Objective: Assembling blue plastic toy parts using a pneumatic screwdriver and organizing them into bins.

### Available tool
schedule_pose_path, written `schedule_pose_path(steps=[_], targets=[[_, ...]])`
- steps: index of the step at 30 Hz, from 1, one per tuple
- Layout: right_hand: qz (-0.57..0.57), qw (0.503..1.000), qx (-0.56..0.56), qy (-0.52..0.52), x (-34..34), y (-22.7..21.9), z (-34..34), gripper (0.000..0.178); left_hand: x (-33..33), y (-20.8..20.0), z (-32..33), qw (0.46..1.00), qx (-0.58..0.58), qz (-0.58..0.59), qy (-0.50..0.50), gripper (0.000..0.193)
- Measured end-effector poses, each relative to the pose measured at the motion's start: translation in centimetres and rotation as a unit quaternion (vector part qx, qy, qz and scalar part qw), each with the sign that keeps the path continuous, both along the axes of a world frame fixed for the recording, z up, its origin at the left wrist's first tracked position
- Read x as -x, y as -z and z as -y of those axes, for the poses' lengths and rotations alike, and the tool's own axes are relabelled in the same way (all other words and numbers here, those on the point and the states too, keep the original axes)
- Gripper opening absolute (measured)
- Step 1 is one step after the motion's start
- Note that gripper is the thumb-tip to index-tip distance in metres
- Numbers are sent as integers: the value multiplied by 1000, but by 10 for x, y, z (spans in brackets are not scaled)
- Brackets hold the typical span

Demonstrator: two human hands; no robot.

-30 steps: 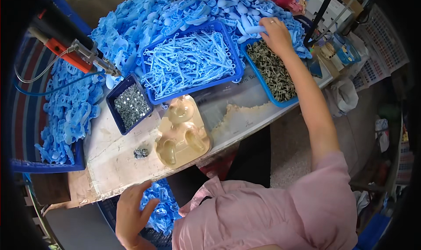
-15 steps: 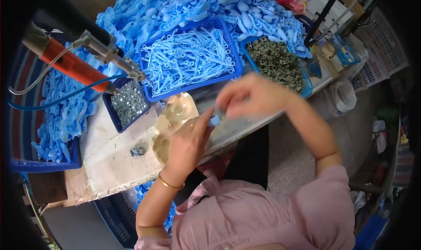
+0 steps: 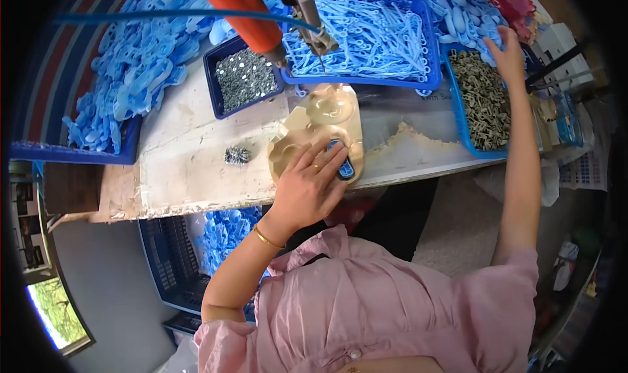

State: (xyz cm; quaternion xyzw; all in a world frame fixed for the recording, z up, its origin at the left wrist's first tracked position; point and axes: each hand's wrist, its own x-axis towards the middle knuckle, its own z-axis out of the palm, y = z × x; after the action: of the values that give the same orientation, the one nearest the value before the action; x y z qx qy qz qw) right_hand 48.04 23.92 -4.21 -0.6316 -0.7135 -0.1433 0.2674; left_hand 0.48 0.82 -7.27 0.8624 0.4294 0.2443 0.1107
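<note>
My left hand [image 3: 313, 184] lies over the near right part of a glossy beige moulded fixture [image 3: 297, 121]. Its bent fingers hold a small blue plastic piece with a dark rim [image 3: 345, 169] down in a hollow there; the fingers cover part of it. Far to the right, my right hand [image 3: 509, 57] is stretched out at the far edge of a light-blue tray [image 3: 466, 134] of dull greenish metal clips [image 3: 481, 101]. Its thumb and fingers are apart, with nothing visible between them, close to the blue plastic parts [image 3: 458, 13] behind.
An orange tool with a metal nozzle and blue hose [image 3: 252, 19] hangs above a small dark-blue tray [image 3: 212, 95] of silvery pieces. Beyond the fixture stands a blue tray [image 3: 428, 78] of thin blue looped parts. A small striped metallic bundle [image 3: 237, 155] lies left of the fixture.
My right hand has gone from beside the left hand to the clip tray's far edge. My left hand has lowered the blue piece into the fixture. The view has shifted.
</note>
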Motion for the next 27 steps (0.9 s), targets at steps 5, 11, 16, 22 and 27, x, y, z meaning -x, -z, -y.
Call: schedule_pose_path(steps=[5,11,16,22,27], targets=[[-389,894,169,-143,130,-37,57,44,5,16,2,999,-11,38,-29,41],[-282,755,436,-400,279,-14,125,41,33,5,20,996,-73,59,-9,30],[-234,737,456,-440,344,1,138,23,77,5,23,988,-108,81,-71,27],[-137,783,324,-513,368,24,136,17,159,7,-23,960,-131,49,-245,21],[-101,832,282,-467,379,20,152,23,281,22,-102,889,-186,-18,-417,46]])
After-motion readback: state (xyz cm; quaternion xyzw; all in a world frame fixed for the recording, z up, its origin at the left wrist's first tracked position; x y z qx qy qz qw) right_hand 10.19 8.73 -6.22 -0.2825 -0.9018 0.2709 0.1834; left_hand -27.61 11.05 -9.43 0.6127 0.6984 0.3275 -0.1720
